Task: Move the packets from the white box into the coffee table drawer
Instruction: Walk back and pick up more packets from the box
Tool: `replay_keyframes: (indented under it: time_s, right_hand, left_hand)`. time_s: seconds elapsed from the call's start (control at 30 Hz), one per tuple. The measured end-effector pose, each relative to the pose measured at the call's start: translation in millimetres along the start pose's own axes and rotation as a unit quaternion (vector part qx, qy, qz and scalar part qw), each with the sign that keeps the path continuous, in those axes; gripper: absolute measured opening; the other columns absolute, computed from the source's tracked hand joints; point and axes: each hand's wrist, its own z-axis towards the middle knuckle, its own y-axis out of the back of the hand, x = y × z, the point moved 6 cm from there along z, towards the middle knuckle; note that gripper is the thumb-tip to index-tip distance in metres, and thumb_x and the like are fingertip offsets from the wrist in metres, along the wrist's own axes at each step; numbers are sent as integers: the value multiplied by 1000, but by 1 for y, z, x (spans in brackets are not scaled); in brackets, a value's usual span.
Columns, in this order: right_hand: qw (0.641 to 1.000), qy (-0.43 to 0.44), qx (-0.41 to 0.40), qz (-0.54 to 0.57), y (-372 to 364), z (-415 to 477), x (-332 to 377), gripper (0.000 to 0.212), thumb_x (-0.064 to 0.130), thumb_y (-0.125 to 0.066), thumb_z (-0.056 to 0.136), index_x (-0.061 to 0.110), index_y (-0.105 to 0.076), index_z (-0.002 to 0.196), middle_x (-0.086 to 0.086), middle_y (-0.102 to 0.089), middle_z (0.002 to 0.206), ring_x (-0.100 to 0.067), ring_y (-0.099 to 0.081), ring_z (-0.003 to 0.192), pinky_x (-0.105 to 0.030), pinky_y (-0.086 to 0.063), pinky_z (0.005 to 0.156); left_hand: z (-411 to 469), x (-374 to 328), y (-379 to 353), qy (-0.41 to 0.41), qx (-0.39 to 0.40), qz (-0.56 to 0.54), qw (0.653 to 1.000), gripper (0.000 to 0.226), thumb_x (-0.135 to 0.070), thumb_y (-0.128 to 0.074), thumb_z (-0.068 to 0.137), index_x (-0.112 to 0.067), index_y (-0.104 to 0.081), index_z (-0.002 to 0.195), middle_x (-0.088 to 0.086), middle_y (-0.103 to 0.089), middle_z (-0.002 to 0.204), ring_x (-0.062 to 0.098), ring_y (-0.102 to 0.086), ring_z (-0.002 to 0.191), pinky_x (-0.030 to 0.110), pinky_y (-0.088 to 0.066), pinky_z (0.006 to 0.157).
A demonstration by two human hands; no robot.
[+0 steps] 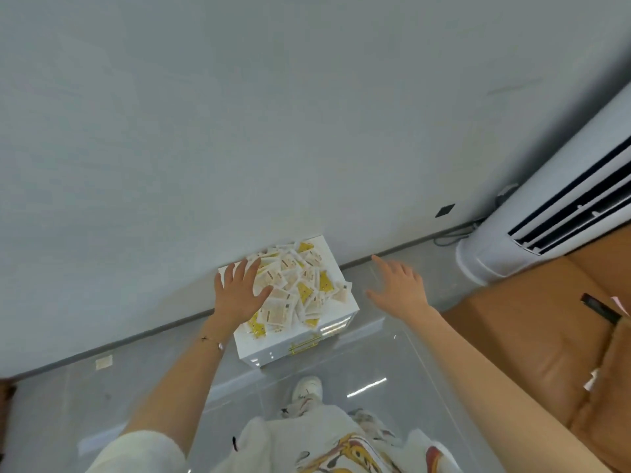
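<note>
From my head camera I look down at my two hands. The white box (273, 351) stands by the grey wall (239, 114). It is full of packets (300, 285), a heap of white and yellow ones that reaches from edge to edge. Some hang over the near edge. A gold handle (304, 344) is on the front of the box.

My left hand (239, 291) lies flat on the heap at the left edge of the box, near the far left corner. Its fingers are straight and spread wide, and it holds nothing. My thumb points at the middle of the heap. A thin bracelet (211, 339) is on that wrist.

My right hand (397, 285) is spread wide too and holds nothing. It is in the air, just past the right edge of the box, and touches no packet.

My shoe (309, 387) is below the box. A brown sofa (529, 336) is on the right, with a tall white air cooler (546, 213) behind it.
</note>
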Motion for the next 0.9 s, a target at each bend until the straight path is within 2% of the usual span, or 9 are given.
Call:
replay_keyframes:
  time_s: [0.13, 0.2, 0.3, 0.37, 0.53, 0.63, 0.73, 0.83, 0.9]
  right_hand:
    - [999, 35, 36, -12, -19, 58, 17, 80, 55, -51, 88, 30, -11, 153, -8, -34, 151, -28, -26, 141, -42, -23, 114]
    - [997, 59, 56, -16, -37, 86, 29, 80, 56, -49, 89, 29, -10, 153, -8, -34, 151, -28, -26, 141, -42, -24, 114]
    - [992, 87, 96, -4, -76, 130, 50, 78, 57, -47, 90, 30, -10, 153, -7, -32, 152, -28, -27, 140, -43, -26, 112]
    - [987, 97, 126, 12, -109, 159, 62, 78, 58, -48, 90, 31, -11, 153, -7, -30, 154, -28, -27, 141, -44, -27, 111]
    - [978, 101, 175, 53, -193, 236, 82, 81, 58, -52, 88, 28, -14, 153, -7, -29, 153, -30, -30, 138, -45, -31, 108]
    - [974, 87, 190, 88, -243, 282, 89, 83, 58, -56, 87, 28, -15, 153, -6, -28, 154, -29, -30, 138, -46, -32, 107]
    - [969, 72, 193, 135, -286, 322, 94, 86, 55, -61, 84, 27, -18, 152, -6, -25, 156, -31, -26, 141, -49, -31, 108]
    - [963, 45, 193, 184, -316, 347, 98, 88, 54, -65, 83, 23, -20, 152, -7, -27, 155, -31, -24, 141, -51, -29, 110]
    - [953, 22, 204, 222, -331, 359, 104, 88, 56, -66, 80, 21, -25, 150, -6, -31, 153, -29, -26, 141, -52, -30, 110]
  left_hand:
    - [32, 8, -16, 31, 8, -28, 999, 89, -76, -13, 76, -30, -18, 152, 3, -18, 159, 31, -11, 146, 53, -7, 116]
    - [45, 14, -35, 64, 13, -55, 996, 92, -76, -10, 73, -30, -19, 152, 3, -19, 159, 31, -13, 146, 53, -9, 115]
    - [71, 27, -80, 130, 42, -96, 986, 75, -68, -30, 89, -31, -16, 152, 2, -17, 160, 29, -11, 147, 49, -9, 117]
    - [84, 33, -118, 174, 67, -116, 976, 70, -60, -38, 93, -31, -14, 152, 1, -15, 160, 28, -9, 147, 49, -10, 117]
    - [117, 45, -203, 256, 83, -156, 951, 84, -73, -36, 81, -31, -16, 151, 1, -16, 159, 28, -13, 146, 49, -13, 117]
    - [136, 61, -253, 275, 63, -172, 944, 91, -70, -52, 78, -28, -19, 151, 6, -19, 159, 31, -18, 145, 53, -19, 115]
    - [145, 79, -297, 279, 54, -169, 944, 108, -81, -45, 62, -24, -22, 151, 10, -22, 157, 34, -23, 143, 55, -22, 112]
    - [144, 87, -325, 278, 58, -162, 945, 108, -66, -70, 66, -23, -21, 151, 11, -17, 158, 35, -19, 144, 56, -22, 112]
    - [145, 89, -334, 273, 33, -152, 950, 103, -58, -76, 67, -24, -25, 150, 13, -19, 157, 37, -20, 143, 56, -22, 111]
